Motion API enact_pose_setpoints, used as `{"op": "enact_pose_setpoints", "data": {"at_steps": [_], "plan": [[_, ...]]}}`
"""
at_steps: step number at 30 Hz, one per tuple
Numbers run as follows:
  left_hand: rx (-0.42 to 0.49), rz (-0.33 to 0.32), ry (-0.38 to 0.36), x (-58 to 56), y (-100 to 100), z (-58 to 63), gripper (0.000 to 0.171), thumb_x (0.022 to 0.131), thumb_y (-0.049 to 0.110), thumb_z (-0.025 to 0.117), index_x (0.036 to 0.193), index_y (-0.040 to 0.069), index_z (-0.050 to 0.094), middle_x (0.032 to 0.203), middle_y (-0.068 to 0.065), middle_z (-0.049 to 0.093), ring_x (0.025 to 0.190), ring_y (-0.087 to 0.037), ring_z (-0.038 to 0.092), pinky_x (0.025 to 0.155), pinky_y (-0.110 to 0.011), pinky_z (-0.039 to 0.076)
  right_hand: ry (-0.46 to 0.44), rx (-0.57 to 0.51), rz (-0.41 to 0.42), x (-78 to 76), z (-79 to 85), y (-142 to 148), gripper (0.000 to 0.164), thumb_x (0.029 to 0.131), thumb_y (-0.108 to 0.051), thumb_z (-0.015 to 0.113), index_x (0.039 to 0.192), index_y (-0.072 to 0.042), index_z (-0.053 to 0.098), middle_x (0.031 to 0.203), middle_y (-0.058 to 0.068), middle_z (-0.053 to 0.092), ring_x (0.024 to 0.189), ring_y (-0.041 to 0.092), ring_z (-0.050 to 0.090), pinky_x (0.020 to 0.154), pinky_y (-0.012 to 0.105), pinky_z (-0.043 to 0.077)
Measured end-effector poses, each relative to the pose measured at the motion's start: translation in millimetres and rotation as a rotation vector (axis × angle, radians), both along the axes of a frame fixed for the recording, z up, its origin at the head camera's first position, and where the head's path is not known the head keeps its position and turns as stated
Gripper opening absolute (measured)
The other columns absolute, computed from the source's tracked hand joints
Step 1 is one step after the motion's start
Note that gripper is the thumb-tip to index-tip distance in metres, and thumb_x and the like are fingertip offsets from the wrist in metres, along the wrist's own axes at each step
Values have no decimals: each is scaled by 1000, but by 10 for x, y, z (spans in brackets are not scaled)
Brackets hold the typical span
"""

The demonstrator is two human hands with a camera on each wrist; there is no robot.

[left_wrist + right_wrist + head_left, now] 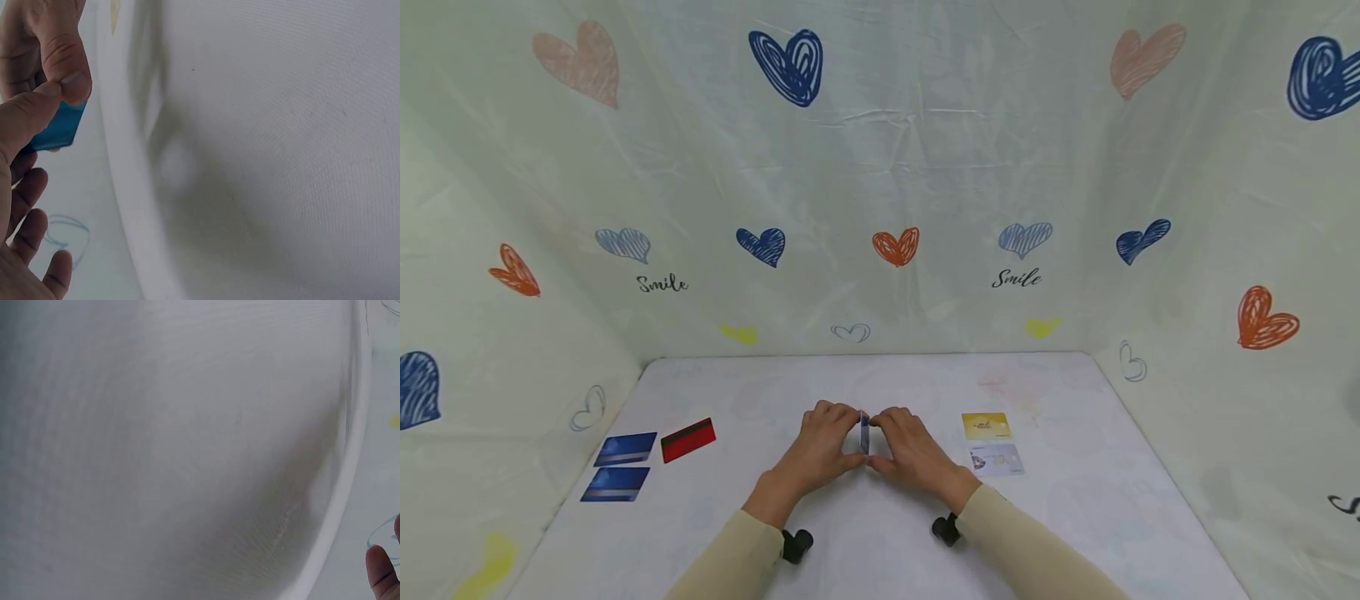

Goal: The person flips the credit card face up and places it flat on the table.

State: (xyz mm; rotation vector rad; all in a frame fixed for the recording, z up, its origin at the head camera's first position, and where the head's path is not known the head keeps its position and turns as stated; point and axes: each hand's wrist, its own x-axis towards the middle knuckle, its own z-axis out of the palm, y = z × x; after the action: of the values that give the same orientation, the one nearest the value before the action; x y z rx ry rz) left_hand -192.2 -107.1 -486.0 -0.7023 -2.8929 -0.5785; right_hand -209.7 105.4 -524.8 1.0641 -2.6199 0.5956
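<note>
Near the middle of the table, both hands pinch a blue card (865, 435) that stands on edge and appears as a thin strip in the head view. My left hand (827, 442) grips one side with thumb and fingertips, and my right hand (913, 450) grips the other. In the left wrist view, the two thumbs meet over the blue card (61, 125), hiding part of it. The other fingers of the left hand (22, 212) spread loosely away from the card. Only fingertips of the right hand (381, 572) show in the right wrist view.
On the left of the table (850, 542) lie two blue cards, one farther (625, 449) and one nearer (615, 484), beside a red card (688, 440) with a dark stripe. On the right, a yellow card (987, 426) lies above a silver card (997, 459). Heart-printed cloth (940, 183) surrounds the table.
</note>
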Motion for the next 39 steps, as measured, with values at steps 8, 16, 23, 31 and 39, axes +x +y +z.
{"op": "enact_pose_setpoints", "data": {"at_steps": [8, 16, 23, 31, 39], "plan": [[-32, 104, -3, -7, 1, -31, 60, 80, 35, 94, 126, 9, 66, 123, -8, 71, 121, -31, 58, 101, -50, 49, -66, 34, -57, 33, 60, 22, 63, 93, -42, 82, 140, -10, 54, 129, 2, 57, 118, 18, 53, 109, 39, 48], [-142, 185, 46, -19, 9, -86, 65, 78, 35, 95, 128, 10, 62, 118, -10, 74, 112, -32, 59, 95, -49, 48, 141, 88, -61, 27, 170, 4, 70, 89, -47, 82, 140, -7, 54, 131, 5, 55, 115, 20, 53, 100, 37, 48], [-183, 200, 87, -19, 0, -95, 64, 79, 36, 95, 132, 15, 66, 124, -10, 69, 116, -33, 57, 99, -52, 47, 259, 168, -89, -8, 171, 39, 71, 86, -47, 84, 136, -5, 57, 130, 7, 57, 113, 22, 54, 94, 36, 48], [-193, 170, 96, -20, 50, -151, 64, 79, 34, 95, 134, 16, 67, 125, -10, 67, 117, -32, 56, 98, -52, 47, 274, 216, -86, -21, 146, 72, 65, 86, -47, 85, 130, -6, 60, 123, 6, 59, 107, 21, 55, 88, 35, 49], [-210, 160, 144, -26, 100, -191, 65, 80, 37, 93, 135, 13, 66, 126, -10, 66, 116, -32, 55, 97, -51, 46, 200, 295, -125, -49, 138, 137, 62, 88, -48, 83, 131, -7, 63, 124, 5, 61, 110, 20, 56, 92, 36, 50]]}}
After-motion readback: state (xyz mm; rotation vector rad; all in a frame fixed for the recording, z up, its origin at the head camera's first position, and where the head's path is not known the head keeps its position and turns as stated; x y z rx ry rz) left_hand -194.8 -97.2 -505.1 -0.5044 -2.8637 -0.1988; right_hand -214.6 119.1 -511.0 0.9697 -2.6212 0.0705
